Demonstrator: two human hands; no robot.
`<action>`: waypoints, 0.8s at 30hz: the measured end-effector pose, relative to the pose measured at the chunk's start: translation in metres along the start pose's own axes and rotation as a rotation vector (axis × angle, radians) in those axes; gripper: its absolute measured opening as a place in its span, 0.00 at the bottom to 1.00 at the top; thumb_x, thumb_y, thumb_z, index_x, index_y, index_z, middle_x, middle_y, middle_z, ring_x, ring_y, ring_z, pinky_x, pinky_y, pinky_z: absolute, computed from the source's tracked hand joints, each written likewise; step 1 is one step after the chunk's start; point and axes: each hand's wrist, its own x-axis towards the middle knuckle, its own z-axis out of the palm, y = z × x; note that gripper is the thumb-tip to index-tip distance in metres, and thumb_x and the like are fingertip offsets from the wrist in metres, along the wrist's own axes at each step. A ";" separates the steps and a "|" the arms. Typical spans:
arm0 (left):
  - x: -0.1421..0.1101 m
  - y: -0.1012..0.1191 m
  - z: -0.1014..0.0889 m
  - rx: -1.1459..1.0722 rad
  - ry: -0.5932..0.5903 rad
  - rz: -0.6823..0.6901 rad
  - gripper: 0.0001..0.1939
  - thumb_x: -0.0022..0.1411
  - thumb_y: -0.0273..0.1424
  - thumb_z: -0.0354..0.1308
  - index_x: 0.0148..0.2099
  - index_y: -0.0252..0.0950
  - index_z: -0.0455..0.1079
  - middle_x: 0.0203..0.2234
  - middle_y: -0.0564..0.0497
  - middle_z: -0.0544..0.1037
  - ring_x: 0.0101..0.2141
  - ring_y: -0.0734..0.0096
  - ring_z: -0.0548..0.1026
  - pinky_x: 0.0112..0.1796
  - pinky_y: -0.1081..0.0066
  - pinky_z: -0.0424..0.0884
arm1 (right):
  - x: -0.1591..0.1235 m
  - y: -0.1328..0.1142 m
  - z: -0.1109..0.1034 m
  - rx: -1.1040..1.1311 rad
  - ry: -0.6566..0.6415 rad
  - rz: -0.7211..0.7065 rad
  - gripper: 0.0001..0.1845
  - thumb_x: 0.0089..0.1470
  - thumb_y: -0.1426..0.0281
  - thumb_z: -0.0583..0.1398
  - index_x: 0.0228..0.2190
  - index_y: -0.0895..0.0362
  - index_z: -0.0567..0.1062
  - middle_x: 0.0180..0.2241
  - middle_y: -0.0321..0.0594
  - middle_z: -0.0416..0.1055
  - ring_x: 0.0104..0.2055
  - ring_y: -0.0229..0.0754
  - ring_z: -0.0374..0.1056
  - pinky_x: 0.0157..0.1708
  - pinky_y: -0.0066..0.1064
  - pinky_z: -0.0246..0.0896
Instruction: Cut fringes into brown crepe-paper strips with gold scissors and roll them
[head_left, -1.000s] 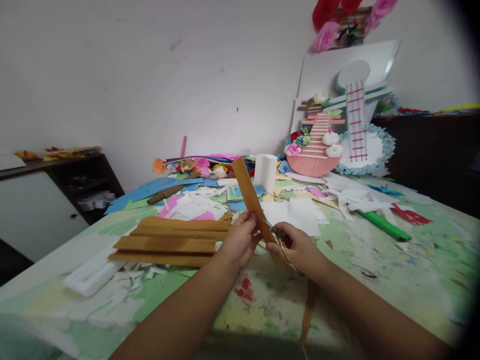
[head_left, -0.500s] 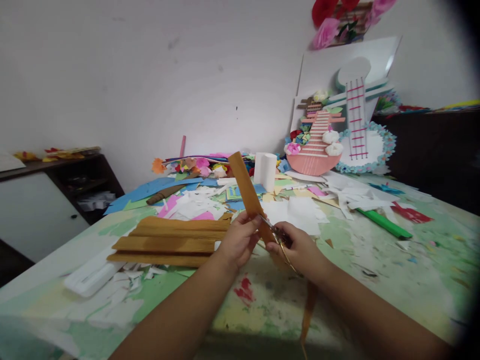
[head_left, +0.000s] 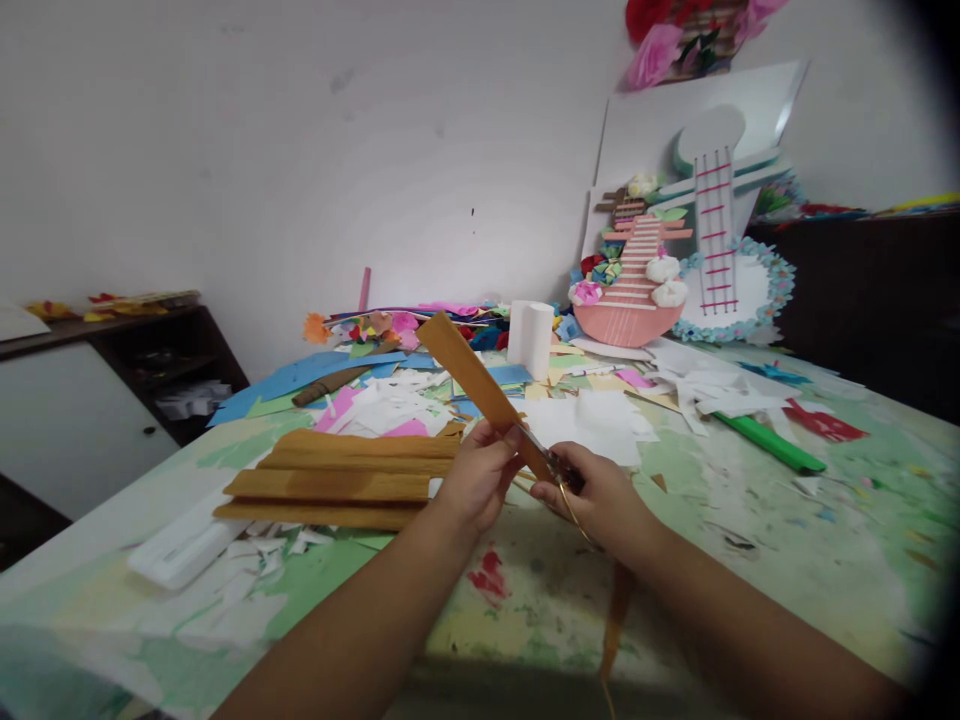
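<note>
My left hand (head_left: 477,476) pinches a long brown paper strip (head_left: 472,378) that slants up and to the left over the table. My right hand (head_left: 600,497) is closed on small gold-handled scissors (head_left: 556,474), whose blades meet the strip just right of my left fingers. A narrow brown piece (head_left: 616,620) hangs down below my right wrist, past the table edge. Folded brown crepe paper (head_left: 345,478) lies flat on the table just left of my left hand.
The paint-stained green table (head_left: 750,520) carries white scraps (head_left: 600,418), blue and pink sheets, a white paper roll (head_left: 531,338), a green marker (head_left: 766,443) and a white tray (head_left: 180,550). Paper crafts (head_left: 660,270) lean on the wall at the back right. A dark cabinet (head_left: 112,390) stands left.
The upper end of the brown strip has tilted further to the left and lower. Both hands stay in nearly the same place.
</note>
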 end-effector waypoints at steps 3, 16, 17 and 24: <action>0.000 -0.001 0.000 -0.013 -0.004 0.008 0.04 0.44 0.26 0.59 0.26 0.34 0.66 0.20 0.56 0.70 0.24 0.79 0.67 0.30 0.74 0.63 | 0.000 0.001 0.001 -0.060 0.032 -0.005 0.16 0.42 0.57 0.56 0.28 0.56 0.65 0.19 0.32 0.60 0.21 0.34 0.55 0.20 0.25 0.48; -0.001 -0.003 -0.001 -0.054 -0.040 0.018 0.06 0.47 0.25 0.57 0.32 0.34 0.68 0.26 0.54 0.73 0.29 0.77 0.69 0.34 0.73 0.64 | -0.004 -0.001 0.002 -0.163 0.106 -0.038 0.17 0.43 0.56 0.56 0.29 0.57 0.66 0.18 0.32 0.62 0.20 0.34 0.56 0.20 0.23 0.47; -0.001 -0.003 -0.001 -0.054 -0.044 0.021 0.06 0.47 0.25 0.57 0.32 0.34 0.68 0.26 0.54 0.73 0.29 0.77 0.70 0.34 0.73 0.64 | -0.004 -0.001 0.002 -0.163 0.109 -0.040 0.17 0.43 0.56 0.56 0.29 0.57 0.66 0.19 0.32 0.62 0.21 0.34 0.56 0.20 0.23 0.47; -0.001 -0.001 0.000 -0.054 -0.021 0.043 0.05 0.46 0.25 0.58 0.30 0.34 0.69 0.25 0.54 0.73 0.28 0.77 0.70 0.32 0.74 0.64 | -0.002 0.001 0.002 -0.150 0.104 -0.045 0.17 0.44 0.55 0.55 0.27 0.57 0.66 0.18 0.31 0.61 0.20 0.34 0.55 0.20 0.23 0.47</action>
